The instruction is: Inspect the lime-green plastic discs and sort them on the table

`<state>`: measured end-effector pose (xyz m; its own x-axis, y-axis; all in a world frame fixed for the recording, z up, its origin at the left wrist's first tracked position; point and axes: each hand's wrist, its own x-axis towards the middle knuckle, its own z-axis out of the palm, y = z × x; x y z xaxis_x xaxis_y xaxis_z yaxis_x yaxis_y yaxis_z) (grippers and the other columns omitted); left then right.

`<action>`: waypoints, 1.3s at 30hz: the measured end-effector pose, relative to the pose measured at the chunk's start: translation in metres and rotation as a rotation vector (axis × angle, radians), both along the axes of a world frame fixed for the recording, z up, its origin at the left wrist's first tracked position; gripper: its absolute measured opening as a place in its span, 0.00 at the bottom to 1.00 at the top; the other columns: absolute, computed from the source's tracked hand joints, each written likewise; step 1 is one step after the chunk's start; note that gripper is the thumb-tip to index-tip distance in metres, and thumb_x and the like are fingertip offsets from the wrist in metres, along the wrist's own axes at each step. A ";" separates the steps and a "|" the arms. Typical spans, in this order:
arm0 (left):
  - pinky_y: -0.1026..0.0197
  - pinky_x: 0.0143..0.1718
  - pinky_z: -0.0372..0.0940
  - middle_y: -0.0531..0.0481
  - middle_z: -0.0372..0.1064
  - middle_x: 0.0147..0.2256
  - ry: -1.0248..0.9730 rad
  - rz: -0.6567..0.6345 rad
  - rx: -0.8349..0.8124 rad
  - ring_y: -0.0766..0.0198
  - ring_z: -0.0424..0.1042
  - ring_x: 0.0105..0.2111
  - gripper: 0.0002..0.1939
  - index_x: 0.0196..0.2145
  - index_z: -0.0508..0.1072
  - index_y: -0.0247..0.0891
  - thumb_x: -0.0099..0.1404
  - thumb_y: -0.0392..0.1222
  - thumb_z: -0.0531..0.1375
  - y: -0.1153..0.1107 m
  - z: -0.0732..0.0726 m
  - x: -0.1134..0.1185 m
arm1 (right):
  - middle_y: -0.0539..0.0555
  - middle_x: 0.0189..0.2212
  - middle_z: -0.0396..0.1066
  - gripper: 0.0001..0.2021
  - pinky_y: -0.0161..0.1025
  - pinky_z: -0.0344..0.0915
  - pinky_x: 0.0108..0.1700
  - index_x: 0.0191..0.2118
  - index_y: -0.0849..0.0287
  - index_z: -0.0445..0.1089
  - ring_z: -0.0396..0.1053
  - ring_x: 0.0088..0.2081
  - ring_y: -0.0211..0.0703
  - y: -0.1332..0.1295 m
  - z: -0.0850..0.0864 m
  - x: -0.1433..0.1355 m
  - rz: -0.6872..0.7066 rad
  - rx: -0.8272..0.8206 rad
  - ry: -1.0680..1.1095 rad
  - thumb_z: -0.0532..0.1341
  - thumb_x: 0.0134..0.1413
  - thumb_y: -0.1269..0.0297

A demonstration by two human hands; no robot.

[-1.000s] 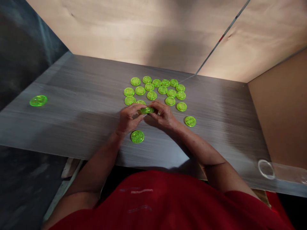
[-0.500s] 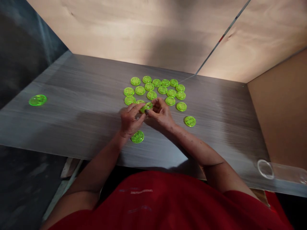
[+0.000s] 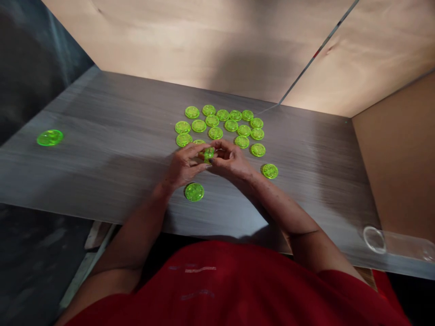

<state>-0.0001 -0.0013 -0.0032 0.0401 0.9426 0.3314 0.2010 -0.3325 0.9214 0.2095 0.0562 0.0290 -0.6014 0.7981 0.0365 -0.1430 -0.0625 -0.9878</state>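
Step, as judged: handling 1 green piece [image 3: 208,156], pinched between left hand [image 3: 183,165] and right hand [image 3: 234,161] over the bench [image 3: 136,108]; most discs [image 3: 212,121] at 12 o'clock. Next move likely calls for steady, matched grip.

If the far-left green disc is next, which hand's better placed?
Left hand, probably: it sits nearer the far-left disc than the right hand. Both hands hold a green piece, though.

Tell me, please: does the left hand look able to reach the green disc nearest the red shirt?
Probably yes: nothing covers that green disc, close to the left hand, though this hand and the right hand are holding another green piece.
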 end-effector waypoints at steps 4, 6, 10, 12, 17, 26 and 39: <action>0.51 0.49 0.87 0.40 0.83 0.59 -0.148 -0.032 -0.106 0.47 0.88 0.52 0.33 0.57 0.86 0.42 0.57 0.55 0.83 -0.002 0.001 0.005 | 0.48 0.37 0.75 0.29 0.35 0.69 0.34 0.48 0.54 0.76 0.70 0.33 0.36 0.001 -0.008 0.000 0.007 -0.006 0.021 0.84 0.46 0.47; 0.49 0.53 0.86 0.40 0.86 0.56 -0.205 -0.054 -0.165 0.46 0.89 0.52 0.34 0.57 0.85 0.40 0.57 0.54 0.84 -0.005 0.003 0.007 | 0.48 0.36 0.77 0.30 0.35 0.70 0.33 0.48 0.54 0.77 0.70 0.32 0.36 0.001 -0.010 0.000 0.021 -0.007 0.035 0.85 0.46 0.44; 0.48 0.56 0.86 0.40 0.88 0.51 -0.241 -0.023 -0.170 0.45 0.90 0.51 0.34 0.56 0.85 0.39 0.55 0.53 0.85 -0.006 0.006 0.008 | 0.51 0.39 0.81 0.30 0.39 0.75 0.36 0.50 0.53 0.80 0.76 0.34 0.41 0.002 -0.009 0.001 0.033 0.002 0.079 0.85 0.47 0.41; 0.46 0.56 0.86 0.41 0.89 0.51 -0.260 -0.020 -0.151 0.45 0.90 0.51 0.34 0.55 0.86 0.40 0.54 0.55 0.85 -0.004 0.007 0.008 | 0.53 0.41 0.84 0.31 0.43 0.79 0.41 0.50 0.52 0.81 0.79 0.38 0.44 0.003 -0.006 0.002 0.026 -0.010 0.087 0.86 0.45 0.41; 0.44 0.59 0.86 0.40 0.88 0.51 -0.279 -0.021 -0.135 0.44 0.90 0.52 0.35 0.54 0.85 0.39 0.54 0.57 0.86 -0.002 0.005 0.005 | 0.53 0.44 0.86 0.30 0.46 0.82 0.49 0.50 0.52 0.84 0.82 0.42 0.46 0.004 -0.002 0.002 0.027 -0.027 0.119 0.87 0.44 0.46; 0.46 0.56 0.86 0.40 0.88 0.54 -0.291 0.026 -0.142 0.44 0.89 0.53 0.37 0.56 0.85 0.39 0.54 0.58 0.86 -0.004 0.006 0.003 | 0.51 0.39 0.83 0.33 0.46 0.80 0.46 0.51 0.50 0.82 0.80 0.40 0.46 0.008 -0.004 0.005 -0.019 -0.014 0.102 0.87 0.42 0.40; 0.45 0.53 0.88 0.41 0.88 0.51 -0.278 0.012 -0.140 0.42 0.89 0.53 0.35 0.55 0.85 0.40 0.56 0.60 0.84 -0.003 0.008 0.000 | 0.51 0.40 0.85 0.32 0.48 0.82 0.45 0.50 0.49 0.83 0.80 0.38 0.45 0.010 -0.002 0.008 0.005 -0.097 0.139 0.87 0.42 0.40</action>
<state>0.0000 -0.0048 0.0046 -0.0454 0.9798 0.1945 -0.0616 -0.1971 0.9784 0.2171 0.0657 0.0268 -0.5997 0.7991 0.0424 -0.2774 -0.1579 -0.9477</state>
